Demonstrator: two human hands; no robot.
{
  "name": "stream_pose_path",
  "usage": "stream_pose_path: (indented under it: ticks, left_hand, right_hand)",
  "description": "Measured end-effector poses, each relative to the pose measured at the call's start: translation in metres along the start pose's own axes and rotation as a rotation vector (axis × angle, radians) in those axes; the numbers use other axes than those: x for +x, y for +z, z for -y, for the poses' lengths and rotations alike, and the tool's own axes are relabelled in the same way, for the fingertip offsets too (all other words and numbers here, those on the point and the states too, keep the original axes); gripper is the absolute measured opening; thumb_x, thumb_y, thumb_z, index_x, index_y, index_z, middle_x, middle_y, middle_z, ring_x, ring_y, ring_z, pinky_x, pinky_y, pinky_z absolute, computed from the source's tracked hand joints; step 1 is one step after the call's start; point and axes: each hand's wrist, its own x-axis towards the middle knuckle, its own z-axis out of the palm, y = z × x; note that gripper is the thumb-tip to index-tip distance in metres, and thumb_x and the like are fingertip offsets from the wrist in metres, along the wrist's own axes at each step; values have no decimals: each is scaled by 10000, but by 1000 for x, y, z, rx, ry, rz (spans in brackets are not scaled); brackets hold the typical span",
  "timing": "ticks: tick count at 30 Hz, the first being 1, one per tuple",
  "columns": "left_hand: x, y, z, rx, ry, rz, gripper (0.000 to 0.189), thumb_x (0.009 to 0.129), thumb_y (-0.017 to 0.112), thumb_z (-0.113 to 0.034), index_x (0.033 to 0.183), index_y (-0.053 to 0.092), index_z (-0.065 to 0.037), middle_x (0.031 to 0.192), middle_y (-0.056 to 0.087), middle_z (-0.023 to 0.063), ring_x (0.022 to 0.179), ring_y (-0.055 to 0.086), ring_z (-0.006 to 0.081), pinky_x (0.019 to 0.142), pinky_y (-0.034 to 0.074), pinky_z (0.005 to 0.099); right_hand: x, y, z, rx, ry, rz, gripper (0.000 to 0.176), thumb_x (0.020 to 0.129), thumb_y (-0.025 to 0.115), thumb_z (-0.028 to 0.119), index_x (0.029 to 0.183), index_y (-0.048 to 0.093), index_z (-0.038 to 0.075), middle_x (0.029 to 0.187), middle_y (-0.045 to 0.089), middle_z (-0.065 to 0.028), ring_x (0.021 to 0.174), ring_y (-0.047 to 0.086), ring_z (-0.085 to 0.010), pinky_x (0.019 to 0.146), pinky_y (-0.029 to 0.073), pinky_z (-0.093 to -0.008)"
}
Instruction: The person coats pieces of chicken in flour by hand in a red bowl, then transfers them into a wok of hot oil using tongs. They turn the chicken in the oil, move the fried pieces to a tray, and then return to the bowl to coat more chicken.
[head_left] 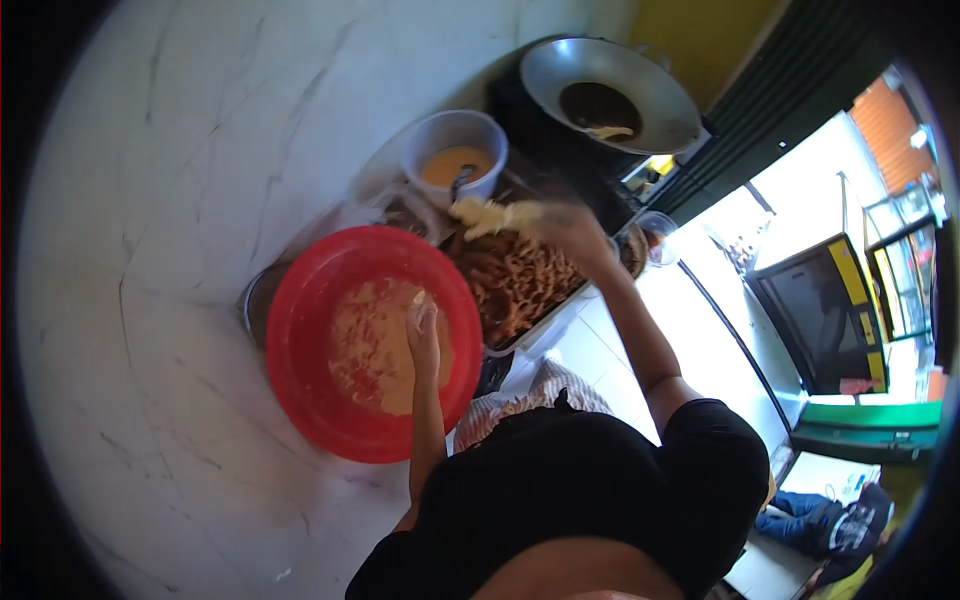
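My left hand point(424, 335) is over a red basin point(300, 375), its whitened fingers stretched out and holding nothing I can see. In the basin lies a layer of pale flour point(375, 340) with red plastic showing through. My right hand point(570, 235), smeared by motion, grips a pale yellow batter-coated piece point(490, 216); what is under the coating is hidden. Below that piece stands a tray heaped with brown fried strips point(530, 275). Near it is a white bucket point(485, 188) of orange-yellow batter point(450, 165), with a dark utensil point(462, 180) in it.
A metal wok point(650, 95) with dark oil and one pale piece point(608, 132) sits on a black stove at the back. A clear plastic bag point(400, 210) lies by the basin. The marble-look surface point(180, 300) spreads left. A person point(840, 520) is at far right.
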Motion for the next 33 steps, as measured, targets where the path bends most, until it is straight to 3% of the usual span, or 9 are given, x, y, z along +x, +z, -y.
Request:
stream_pose_path:
  ticks: [2, 6, 10, 12, 14, 19, 26, 28, 33]
  left_hand:
    - [4, 15, 3, 422, 57, -14, 480, 831, 516, -251, 1174, 373, 53, 1184, 404, 170, 1131, 365, 247, 971, 254, 358]
    - [-1, 59, 0, 750, 112, -142, 613, 817, 511, -344, 1218, 290, 62, 1221, 332, 227, 1167, 303, 326, 981, 235, 381]
    - [1, 84, 12, 835, 142, -220, 663, 818, 492, -384, 1231, 249, 75, 1237, 292, 259, 1171, 291, 350, 986, 224, 396]
    - [-2, 88, 7, 848, 121, -269, 687, 825, 464, -410, 1232, 230, 91, 1229, 284, 285, 1168, 290, 366, 985, 228, 399]
    - [-4, 99, 1, 950, 174, -325, 678, 837, 433, -423, 1216, 238, 105, 1209, 296, 292, 1145, 313, 378, 965, 259, 400]
    - [4, 82, 10, 980, 103, -361, 598, 861, 398, -400, 1161, 298, 108, 1143, 349, 295, 1085, 368, 386, 907, 310, 404]
    - [-2, 100, -3, 1087, 91, -402, 480, 882, 369, -363, 1059, 414, 81, 1036, 426, 237, 967, 443, 363, 826, 361, 391]
    - [-4, 109, -9, 1095, 101, -409, 472, 882, 369, -362, 1045, 420, 78, 1016, 435, 232, 954, 451, 357, 813, 367, 389]
    - [0, 101, -4, 1077, 130, -397, 460, 880, 375, -359, 1022, 433, 74, 979, 461, 227, 921, 477, 349, 780, 389, 385]
  right_hand:
    - [8, -57, 13, -153, -77, -155, 244, 777, 561, 99, 991, 586, -15, 856, 609, -45, 770, 538, -76, 712, 429, -217]
    - [30, -153, 47, -290, -305, -342, 234, 775, 563, 96, 958, 589, -47, 809, 618, -67, 723, 558, -96, 683, 452, -253]
    - [76, -225, 39, -515, -249, -362, 253, 747, 593, 136, 938, 601, -30, 778, 628, -98, 682, 582, -132, 649, 464, -267]
    - [102, -248, 24, -810, -248, -299, 273, 687, 631, 168, 906, 618, 6, 743, 622, -139, 637, 599, -186, 617, 471, -281]
    - [127, -264, -4, -849, -238, -210, 270, 655, 634, 161, 885, 625, 20, 732, 614, -152, 636, 601, -215, 616, 472, -291]
    - [151, -277, -35, -1163, -248, 231, 243, 573, 618, 73, 813, 650, 44, 732, 604, -171, 686, 603, -277, 639, 473, -327]
    - [158, -286, -36, -1140, -193, 340, 251, 599, 597, 38, 845, 642, 47, 819, 603, -160, 784, 591, -289, 710, 464, -348]
    - [146, -278, -28, -997, -383, 116, 247, 652, 568, 34, 892, 627, 50, 850, 606, -151, 791, 592, -283, 696, 467, -346]
    - [74, -220, -7, -647, -433, -23, 214, 718, 546, 62, 920, 613, 48, 832, 611, -133, 760, 587, -274, 689, 462, -320]
